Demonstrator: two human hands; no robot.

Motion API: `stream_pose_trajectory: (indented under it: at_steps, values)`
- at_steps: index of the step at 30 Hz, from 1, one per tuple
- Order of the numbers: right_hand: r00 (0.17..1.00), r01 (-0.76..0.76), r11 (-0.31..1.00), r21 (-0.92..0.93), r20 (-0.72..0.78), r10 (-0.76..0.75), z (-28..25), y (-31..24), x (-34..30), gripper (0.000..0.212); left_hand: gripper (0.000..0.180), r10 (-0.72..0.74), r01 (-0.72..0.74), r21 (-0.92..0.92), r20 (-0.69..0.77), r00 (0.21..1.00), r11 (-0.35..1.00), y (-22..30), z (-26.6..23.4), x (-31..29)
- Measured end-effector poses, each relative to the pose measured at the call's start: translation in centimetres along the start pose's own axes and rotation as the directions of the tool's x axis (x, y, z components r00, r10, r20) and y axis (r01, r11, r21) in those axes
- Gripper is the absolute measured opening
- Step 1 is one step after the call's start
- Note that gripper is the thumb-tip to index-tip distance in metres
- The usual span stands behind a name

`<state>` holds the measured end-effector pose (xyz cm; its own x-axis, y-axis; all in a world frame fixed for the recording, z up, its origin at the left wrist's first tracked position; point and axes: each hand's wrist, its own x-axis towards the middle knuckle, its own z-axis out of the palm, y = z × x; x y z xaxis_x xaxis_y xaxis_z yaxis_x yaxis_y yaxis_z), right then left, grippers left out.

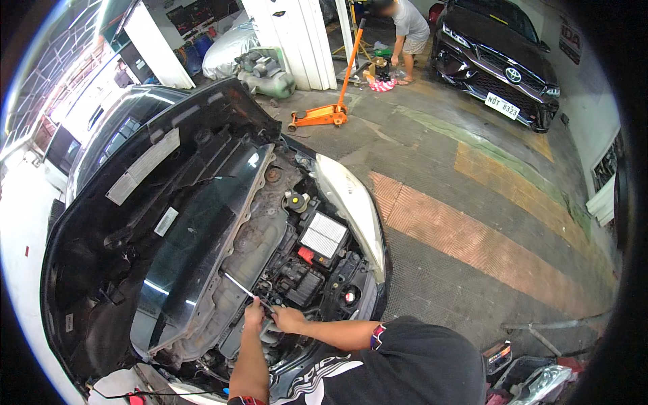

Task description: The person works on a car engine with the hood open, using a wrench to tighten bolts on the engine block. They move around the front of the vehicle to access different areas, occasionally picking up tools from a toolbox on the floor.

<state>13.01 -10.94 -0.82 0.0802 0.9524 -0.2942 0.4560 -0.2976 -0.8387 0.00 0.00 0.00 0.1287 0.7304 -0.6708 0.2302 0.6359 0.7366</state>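
Over the engine bay [297, 283] of a car with its hood up, both my hands are on a long silver bar-like tool [239, 284]. Its bare end points up and left, toward the cowl under the windshield. My left hand [254, 315] is closed around the tool, and my right hand [290, 320] grips its near end just to the right. What lies under my hands is hidden. Right of the tool sits a black engine-bay box [300, 283]. Beyond it is a white-topped box [324, 235], with a red cover [306, 255] at its corner.
The raised black hood [121, 223] fills the left. A pale fender or headlight panel [347, 202] borders the bay. Farther off stand an orange floor jack [322, 116], an air compressor [263, 73], a dark car [503, 61] and a stooping person [410, 30]. Parts [533, 378] lie lower right.
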Motion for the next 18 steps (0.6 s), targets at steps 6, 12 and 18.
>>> stream_pose_trajectory:
  at_steps: [6, 12, 18]
  values:
    - [0.773, -0.63, -0.049, 0.775, 0.632, 0.063, 0.3, 0.0, 1.5, 0.029, 0.031, -0.025, 0.027, -0.307, 0.009, 1.0, 0.951, 0.5, 0.9, 0.0]
    - [0.993, -0.057, 0.934, 0.354, 0.116, 0.017, -0.2, 0.8, 1.9, 0.029, 0.035, -0.034, 0.031, -0.141, -0.02, 0.999, 0.99, 0.5, 1.5, 0.2]
    - [0.95, -0.267, 0.527, 0.807, 0.311, 0.005, 0.8, 1.7, 2.3, 0.033, 0.033, 0.009, -0.007, -0.317, 0.004, 1.0, 0.948, 0.2, 1.3, 0.2]
